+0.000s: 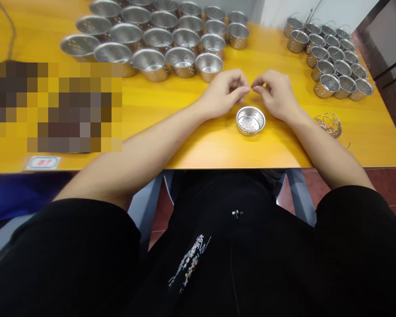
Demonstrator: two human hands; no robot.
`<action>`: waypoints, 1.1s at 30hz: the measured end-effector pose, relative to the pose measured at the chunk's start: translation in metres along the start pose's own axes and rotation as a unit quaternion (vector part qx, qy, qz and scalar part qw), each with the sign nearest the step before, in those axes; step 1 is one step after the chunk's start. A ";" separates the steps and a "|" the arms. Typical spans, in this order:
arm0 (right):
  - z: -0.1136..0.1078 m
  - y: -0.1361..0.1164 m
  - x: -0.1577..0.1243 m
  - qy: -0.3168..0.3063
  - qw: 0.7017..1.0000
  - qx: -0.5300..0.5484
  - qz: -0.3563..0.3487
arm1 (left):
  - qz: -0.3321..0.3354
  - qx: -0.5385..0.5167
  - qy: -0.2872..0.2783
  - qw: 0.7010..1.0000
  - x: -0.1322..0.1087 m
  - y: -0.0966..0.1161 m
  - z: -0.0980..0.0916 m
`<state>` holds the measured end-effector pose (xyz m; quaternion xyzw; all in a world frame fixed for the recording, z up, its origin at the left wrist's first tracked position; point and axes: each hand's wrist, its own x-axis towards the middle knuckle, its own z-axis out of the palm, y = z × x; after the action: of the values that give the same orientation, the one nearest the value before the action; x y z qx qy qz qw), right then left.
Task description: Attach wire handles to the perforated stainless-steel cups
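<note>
My left hand point(227, 91) and my right hand point(274, 93) meet fingertip to fingertip above the table, both in a pinch. Whatever lies between the fingers is too small to make out. Just below them a small round metal cup point(251, 121) with holes in its base and wall stands upright, apart from both hands. To the right, beyond my right forearm, lies a tangled heap of thin curved metal wires point(330, 124).
Rows of perforated metal cups point(181, 61) stand at the back left of the yellow table point(191, 149). More cups, several with wire handles point(328, 84), fill the back right. A pixelated patch hides the left side, above a small label point(43, 163).
</note>
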<state>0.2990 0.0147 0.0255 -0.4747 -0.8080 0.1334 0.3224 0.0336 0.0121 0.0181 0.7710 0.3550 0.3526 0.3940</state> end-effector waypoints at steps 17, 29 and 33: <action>-0.005 -0.015 -0.005 0.009 0.992 0.124 0.003 | 0.046 0.051 -0.005 0.998 0.003 -0.009 0.000; -0.008 -0.022 -0.001 -0.029 0.993 0.114 -0.022 | -0.004 0.057 0.033 0.998 0.007 0.000 -0.002; -0.008 -0.020 -0.001 -0.042 0.995 0.083 -0.022 | -0.016 0.061 -0.002 0.998 0.007 0.000 -0.005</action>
<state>0.2910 0.0029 0.0415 -0.4226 -0.8173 0.2127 0.3291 0.0331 0.0200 0.0220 0.7885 0.3876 0.3224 0.3522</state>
